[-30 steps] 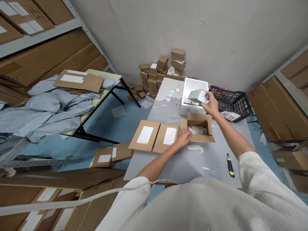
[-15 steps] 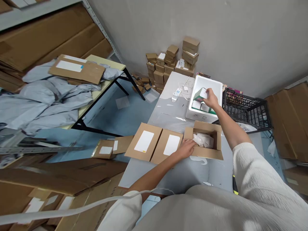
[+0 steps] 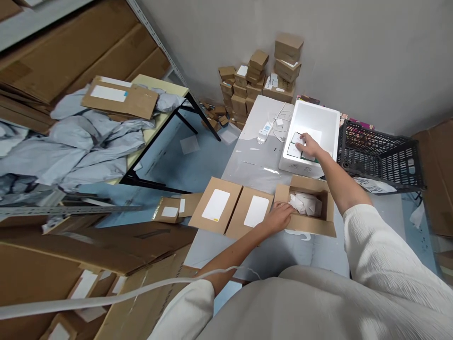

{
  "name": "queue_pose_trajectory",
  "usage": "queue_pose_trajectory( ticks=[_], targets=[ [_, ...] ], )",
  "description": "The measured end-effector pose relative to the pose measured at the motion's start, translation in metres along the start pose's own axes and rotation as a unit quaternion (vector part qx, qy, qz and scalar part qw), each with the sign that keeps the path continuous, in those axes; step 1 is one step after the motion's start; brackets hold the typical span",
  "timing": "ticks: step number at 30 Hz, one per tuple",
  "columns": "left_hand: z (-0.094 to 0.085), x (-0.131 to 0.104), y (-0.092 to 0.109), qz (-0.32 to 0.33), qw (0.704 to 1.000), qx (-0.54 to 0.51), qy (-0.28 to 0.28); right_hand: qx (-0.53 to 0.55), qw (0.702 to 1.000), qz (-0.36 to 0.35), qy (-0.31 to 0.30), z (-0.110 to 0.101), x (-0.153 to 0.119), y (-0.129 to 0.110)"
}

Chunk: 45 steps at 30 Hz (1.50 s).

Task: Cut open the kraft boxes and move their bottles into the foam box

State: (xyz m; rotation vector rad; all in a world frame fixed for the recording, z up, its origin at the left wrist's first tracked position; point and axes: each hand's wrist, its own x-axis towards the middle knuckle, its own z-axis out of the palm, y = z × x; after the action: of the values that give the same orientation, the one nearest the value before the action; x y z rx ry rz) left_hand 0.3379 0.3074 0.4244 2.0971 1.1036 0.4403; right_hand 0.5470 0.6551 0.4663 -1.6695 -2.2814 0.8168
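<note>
My right hand [image 3: 307, 145] reaches into a white foam box [image 3: 320, 113], its fingers closed at the edge of a small white and green box [image 3: 297, 138]. More of these small boxes [image 3: 294, 150] lie beside and under the fingers, partly hidden by the hand. An open cardboard box [image 3: 327, 228] stands in front of the foam box, with crumpled white paper [image 3: 306, 204] inside. My left hand [image 3: 279, 216] grips the near left edge of that cardboard box, its fingertips by the paper.
Two cardboard boxes with white labels [image 3: 216, 205] [image 3: 256, 211] lie left of the open one. A black crate [image 3: 382, 156] stands right of the foam box. A white power strip [image 3: 264, 133] and cables lie behind. Stacked cartons [image 3: 288, 47] stand by the wall.
My right hand has lowered the small white and green box from a raised, tilted position down among the others in the foam box. My left hand stays at the cardboard box; the view has shifted.
</note>
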Motion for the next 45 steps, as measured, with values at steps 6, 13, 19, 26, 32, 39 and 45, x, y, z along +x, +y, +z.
queue_pose_trajectory(
  ticks=[6, 13, 19, 26, 32, 39, 45],
  targets=[
    [0.01, -0.006, 0.005, -0.001, 1.0, 0.002, 0.018, -0.052, 0.995, -0.066, 0.053, 0.012, -0.04, 0.002],
    [0.026, -0.024, 0.015, -0.076, 0.986, -0.025, 0.148, -0.011, 0.982, -0.091, 0.164, 0.004, -0.168, 0.0],
    [0.041, -0.035, 0.023, -0.16, 0.935, -0.171, 0.266, 0.1, 0.957, 0.031, 0.272, 0.029, -0.31, 0.047],
    [0.062, -0.036, 0.019, -0.143, 0.938, -0.25, 0.191, 0.234, 0.93, 0.197, 0.202, 0.084, -0.413, 0.078],
    [0.084, -0.053, 0.018, -0.093, 0.976, -0.186, 0.06, 0.252, 0.928, 0.218, 0.169, 0.096, -0.451, 0.069],
    [0.112, -0.074, 0.072, -0.101, 0.983, -0.095, 0.118, 0.267, 0.926, 0.207, 0.17, 0.089, -0.516, 0.066],
    [0.14, -0.098, 0.144, -0.103, 0.97, -0.104, 0.194, 0.301, 0.918, 0.155, 0.206, 0.063, -0.574, 0.067]
  ],
)
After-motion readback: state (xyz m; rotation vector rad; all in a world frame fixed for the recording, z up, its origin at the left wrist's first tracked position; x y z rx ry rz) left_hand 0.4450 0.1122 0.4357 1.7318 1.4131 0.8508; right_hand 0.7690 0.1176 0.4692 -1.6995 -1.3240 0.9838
